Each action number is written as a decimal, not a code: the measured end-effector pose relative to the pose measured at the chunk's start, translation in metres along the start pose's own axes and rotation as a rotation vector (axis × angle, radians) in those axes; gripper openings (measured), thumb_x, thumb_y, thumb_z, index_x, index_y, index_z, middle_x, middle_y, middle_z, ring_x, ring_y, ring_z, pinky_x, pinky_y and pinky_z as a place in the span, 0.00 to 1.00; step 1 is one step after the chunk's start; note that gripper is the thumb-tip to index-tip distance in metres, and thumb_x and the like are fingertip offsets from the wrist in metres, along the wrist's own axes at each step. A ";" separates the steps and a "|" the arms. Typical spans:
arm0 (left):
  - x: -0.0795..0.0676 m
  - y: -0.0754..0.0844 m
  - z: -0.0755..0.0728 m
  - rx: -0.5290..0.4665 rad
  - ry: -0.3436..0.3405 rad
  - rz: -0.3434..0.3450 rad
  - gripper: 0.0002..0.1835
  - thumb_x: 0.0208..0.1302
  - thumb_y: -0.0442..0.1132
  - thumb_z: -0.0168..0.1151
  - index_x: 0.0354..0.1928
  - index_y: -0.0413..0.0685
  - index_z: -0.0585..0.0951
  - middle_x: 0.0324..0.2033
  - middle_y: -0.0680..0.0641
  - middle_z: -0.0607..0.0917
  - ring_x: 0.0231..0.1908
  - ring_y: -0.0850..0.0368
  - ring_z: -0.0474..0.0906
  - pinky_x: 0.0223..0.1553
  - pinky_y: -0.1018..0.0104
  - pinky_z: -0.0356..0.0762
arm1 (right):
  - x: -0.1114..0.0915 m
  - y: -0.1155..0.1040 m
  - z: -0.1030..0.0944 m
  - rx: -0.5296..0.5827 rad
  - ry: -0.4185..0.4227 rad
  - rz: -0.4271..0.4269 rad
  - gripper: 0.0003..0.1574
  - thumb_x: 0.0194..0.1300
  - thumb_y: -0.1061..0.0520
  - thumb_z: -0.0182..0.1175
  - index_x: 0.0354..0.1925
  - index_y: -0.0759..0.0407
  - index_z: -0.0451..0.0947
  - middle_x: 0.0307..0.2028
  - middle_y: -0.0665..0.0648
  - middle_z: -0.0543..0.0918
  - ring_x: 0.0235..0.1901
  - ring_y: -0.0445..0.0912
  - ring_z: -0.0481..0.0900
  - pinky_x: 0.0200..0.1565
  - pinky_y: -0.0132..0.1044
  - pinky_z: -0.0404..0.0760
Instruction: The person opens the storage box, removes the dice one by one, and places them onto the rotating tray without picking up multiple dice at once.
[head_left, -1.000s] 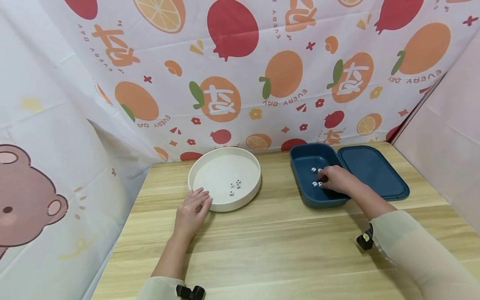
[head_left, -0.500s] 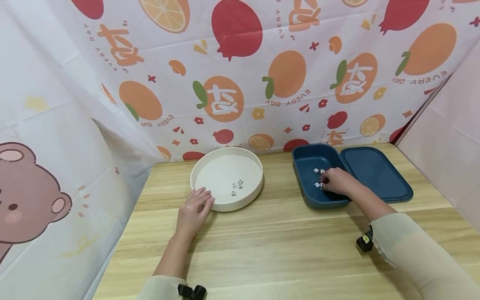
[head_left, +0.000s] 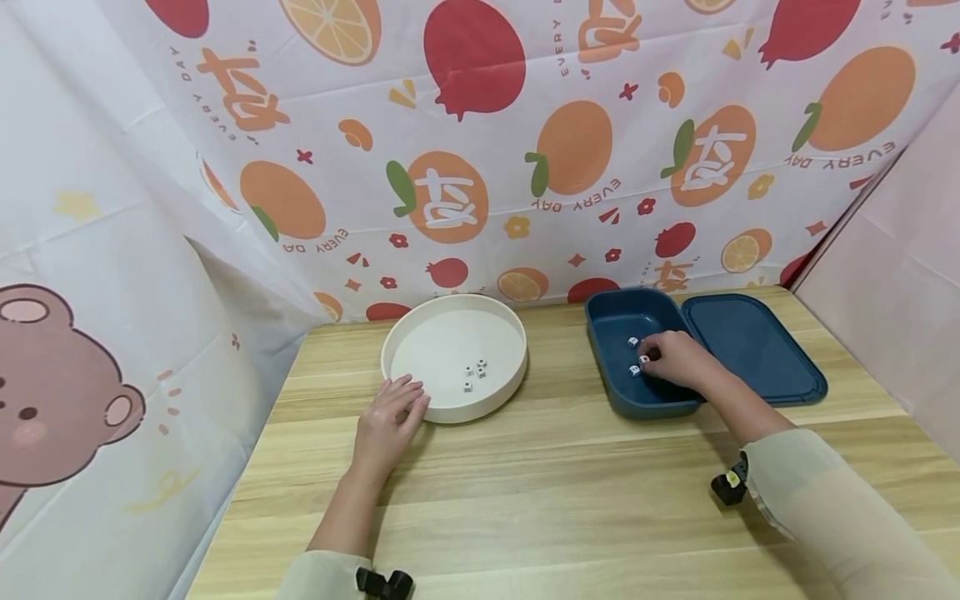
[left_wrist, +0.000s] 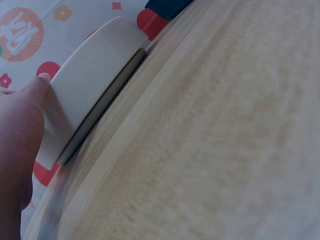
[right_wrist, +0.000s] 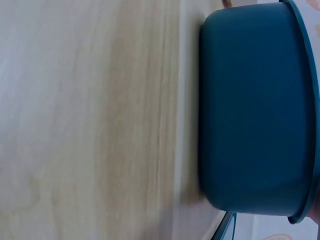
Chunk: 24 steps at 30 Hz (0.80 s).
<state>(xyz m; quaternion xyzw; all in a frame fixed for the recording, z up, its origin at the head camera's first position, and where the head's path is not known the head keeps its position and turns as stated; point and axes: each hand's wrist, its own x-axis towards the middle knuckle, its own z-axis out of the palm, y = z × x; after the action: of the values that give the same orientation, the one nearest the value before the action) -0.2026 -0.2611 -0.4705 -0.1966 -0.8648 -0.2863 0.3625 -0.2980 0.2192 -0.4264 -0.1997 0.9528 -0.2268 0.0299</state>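
Observation:
My left hand point(head_left: 384, 425) rests on the near-left rim of a round cream tray point(head_left: 405, 337), its fingers stretched over the edge. In the left wrist view the thumb point(left_wrist: 42, 82) touches the rim from outside. Several small white dice point(head_left: 468, 387) lie in that tray, right of its middle. My right hand point(head_left: 678, 360) reaches into a dark blue box point(head_left: 611, 387), and its fingertips pinch a white die point(head_left: 643, 360). Left of the fingers, one die point(head_left: 633, 342) lies farther back and another die point(head_left: 634, 371) nearer. The right wrist view shows mostly the box's outer wall point(right_wrist: 255, 110).
A dark blue lid point(head_left: 753, 346) lies flat against the box's right side. Both containers stand at the back of a wooden table point(head_left: 525, 500), before a fruit-print cloth point(head_left: 510, 150). Wood surface separates tray and box.
The right fingertips have shifted slightly, and the die at them has moved a little back, away from the nearer die. The farther right die is now hidden by the fingers. The left hand stays put.

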 end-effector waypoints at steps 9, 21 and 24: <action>0.000 -0.001 -0.003 0.006 -0.004 -0.009 0.08 0.57 0.34 0.71 0.37 0.35 0.88 0.40 0.43 0.90 0.51 0.45 0.84 0.62 0.40 0.73 | 0.010 -0.024 -0.006 0.133 0.132 0.050 0.15 0.64 0.55 0.66 0.47 0.60 0.85 0.39 0.58 0.86 0.37 0.49 0.78 0.39 0.39 0.83; 0.001 -0.004 -0.002 0.000 -0.013 -0.005 0.08 0.57 0.35 0.71 0.37 0.37 0.88 0.40 0.44 0.90 0.52 0.45 0.84 0.63 0.40 0.72 | 0.031 -0.115 0.005 0.343 0.294 -0.009 0.16 0.62 0.51 0.68 0.47 0.56 0.85 0.40 0.56 0.85 0.39 0.49 0.80 0.39 0.41 0.85; 0.001 -0.003 -0.001 0.001 -0.013 0.003 0.08 0.57 0.35 0.71 0.37 0.37 0.88 0.40 0.44 0.90 0.51 0.45 0.84 0.62 0.40 0.73 | 0.040 -0.137 0.014 0.404 0.295 -0.046 0.13 0.61 0.53 0.69 0.44 0.57 0.86 0.38 0.55 0.85 0.38 0.48 0.80 0.38 0.39 0.84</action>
<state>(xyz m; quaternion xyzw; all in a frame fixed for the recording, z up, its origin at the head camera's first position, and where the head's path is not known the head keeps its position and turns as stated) -0.2040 -0.2640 -0.4702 -0.1996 -0.8670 -0.2843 0.3574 -0.2827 0.0854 -0.3763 -0.1763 0.8774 -0.4399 -0.0752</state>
